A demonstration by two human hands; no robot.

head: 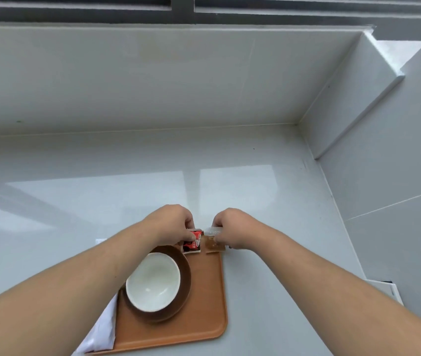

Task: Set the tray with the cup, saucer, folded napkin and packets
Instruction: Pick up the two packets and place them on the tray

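Observation:
An orange tray point(204, 312) lies on the grey counter near me. On it a white cup point(152, 281) stands on a dark brown saucer point(185, 283). A folded white napkin point(101, 332) lies along the tray's left side, partly under my left forearm. At the tray's far edge my left hand point(170, 222) pinches a red and black packet point(192, 244). Right beside it my right hand point(232, 231) pinches a clear packet with brown contents point(213, 244). Both packets touch or hover just over the tray's far corner.
The glossy counter point(127, 191) runs to a tiled back wall point(152, 78) and a side wall point(396, 176) on the right. A white object's corner point(386, 289) shows at the right counter edge.

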